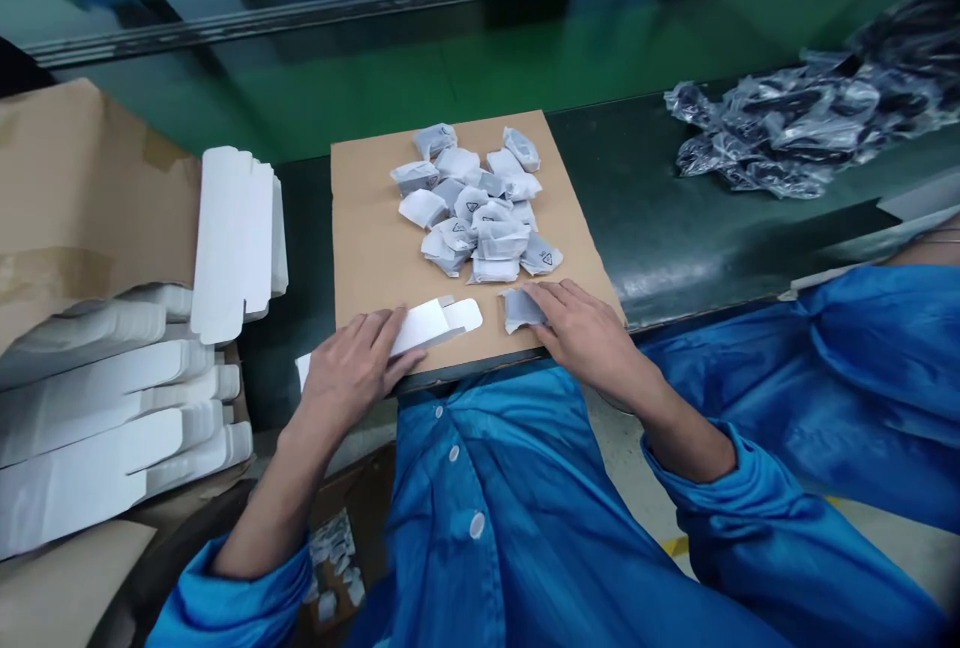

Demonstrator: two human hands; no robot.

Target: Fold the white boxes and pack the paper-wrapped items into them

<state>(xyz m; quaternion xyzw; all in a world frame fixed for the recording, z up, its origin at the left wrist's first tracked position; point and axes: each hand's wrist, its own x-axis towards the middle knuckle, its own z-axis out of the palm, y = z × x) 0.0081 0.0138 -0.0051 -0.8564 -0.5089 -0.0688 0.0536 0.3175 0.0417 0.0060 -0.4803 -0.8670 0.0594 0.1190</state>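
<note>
My left hand (352, 363) is closed round a small white carton (424, 326), which lies near the front edge of a cardboard sheet (367, 248). The carton's end flap stands out to the right, toward my other hand. Just across a short gap, my right hand (581, 323) has its fingers on a small wrapped packet (522, 309), pale grey-white like the others. Beyond both hands sits a loose pile of wrapped packets (480, 203), some printed with a dark triangular mark. What is inside the wrapping does not show.
At left, a brown box (82, 198) holds several flat white cartons (97, 458), with more flat cartons (234, 238) leaning at its side. Black items in clear plastic bags (810, 123) lie on the dark bench (660, 238) at right. Another person's blue sleeve (847, 378) is close on my right.
</note>
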